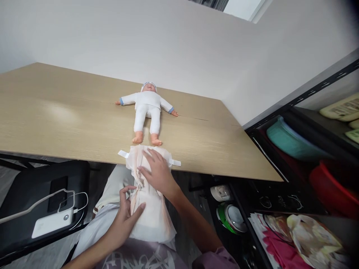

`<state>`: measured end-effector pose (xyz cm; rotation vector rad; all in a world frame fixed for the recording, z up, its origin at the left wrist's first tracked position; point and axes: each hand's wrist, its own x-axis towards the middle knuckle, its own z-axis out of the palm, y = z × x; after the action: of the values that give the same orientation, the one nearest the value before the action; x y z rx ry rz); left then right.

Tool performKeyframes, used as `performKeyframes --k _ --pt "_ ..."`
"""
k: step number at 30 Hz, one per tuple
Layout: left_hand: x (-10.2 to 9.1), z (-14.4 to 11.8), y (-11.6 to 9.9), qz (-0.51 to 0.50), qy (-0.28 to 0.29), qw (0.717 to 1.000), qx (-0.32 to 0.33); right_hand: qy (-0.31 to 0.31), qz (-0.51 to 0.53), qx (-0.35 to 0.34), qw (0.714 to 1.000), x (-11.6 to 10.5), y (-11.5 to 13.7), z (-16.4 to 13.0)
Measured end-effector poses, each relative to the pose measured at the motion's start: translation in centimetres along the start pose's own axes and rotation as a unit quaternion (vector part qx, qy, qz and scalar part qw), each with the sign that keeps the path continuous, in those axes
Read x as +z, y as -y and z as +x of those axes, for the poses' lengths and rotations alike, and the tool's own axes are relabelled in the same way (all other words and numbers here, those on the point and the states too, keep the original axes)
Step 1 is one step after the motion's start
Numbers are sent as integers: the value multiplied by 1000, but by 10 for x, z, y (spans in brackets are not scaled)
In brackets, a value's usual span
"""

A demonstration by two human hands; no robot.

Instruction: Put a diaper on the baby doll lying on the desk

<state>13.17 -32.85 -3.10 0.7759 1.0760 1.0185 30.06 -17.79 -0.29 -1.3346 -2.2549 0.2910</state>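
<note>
A baby doll (147,112) in a white suit and cap lies on its back on the wooden table (70,119), feet toward me. A white diaper (153,216) hangs over the table's near edge onto my lap, its tabs spread on the tabletop. My right hand (157,172) presses flat on the diaper's upper part at the edge. My left hand (127,209) pinches the gathered middle of the diaper on its left side.
A black chair (30,186) at left carries a white power bank (52,223) with cables. A black shelf rack (308,130) at right holds teal and red tubs (288,140), bags and boxes. Round containers (228,216) sit on the floor under the table.
</note>
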Motion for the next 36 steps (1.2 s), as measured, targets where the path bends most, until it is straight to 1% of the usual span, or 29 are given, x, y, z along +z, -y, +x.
performKeyframes --k 1,3,5,8,10,12,15,17,18,19,21,22,23,24,25,27,29,31,33,34,35,36 --pt "0 -2 0 10 8 1000 -2 28 -5 -2 1000 8 3 2" --pt "-4 -5 -1 35 20 999 -6 60 -18 -2 998 20 3 6" --pt "-12 -3 -4 69 19 997 3 68 -29 -3 997 26 -2 11" --pt "-34 10 -13 160 10 986 43 64 -33 -5 997 29 -7 16" --pt "-52 24 -23 238 18 967 88 63 -32 -4 997 29 -7 20" --pt "-69 37 -39 310 24 942 130 66 -31 -1 997 29 -6 24" --pt "-91 60 -72 398 22 896 195 70 -33 5 997 30 -4 30" --pt "-100 81 -99 452 23 851 265 67 -35 5 997 31 -5 32" --pt "-102 94 -114 482 26 820 308 64 -34 4 997 32 -5 32" --pt "-103 110 -129 520 33 779 349 60 -34 3 998 32 -6 32" --pt "-100 148 -155 606 45 678 414 51 -32 2 998 33 -7 31" --pt "-96 168 -167 648 43 629 428 48 -31 3 998 34 -7 30" --pt "-92 189 -176 684 44 586 433 46 -30 3 998 34 -8 30" --pt "-86 209 -184 713 51 549 433 46 -29 3 999 34 -8 30" --pt "-79 229 -190 736 65 517 432 46 -29 4 998 34 -8 30" --pt "-64 262 -199 765 122 463 431 48 -27 5 998 34 -7 29" --pt "-49 287 -203 772 194 422 433 49 -25 6 998 33 -7 29" --pt "-39 304 -204 766 248 398 440 48 -21 6 999 33 -6 28" --pt "-34 314 -204 757 268 389 452 44 -17 6 999 34 -6 28" --pt "-32 317 -203 751 270 389 459 42 -14 5 999 35 -7 28" --pt "-31 320 -202 744 270 394 467 41 -12 4 999 35 -7 28" --pt "-30 322 -201 732 271 405 475 40 -10 4 999 36 -7 27"
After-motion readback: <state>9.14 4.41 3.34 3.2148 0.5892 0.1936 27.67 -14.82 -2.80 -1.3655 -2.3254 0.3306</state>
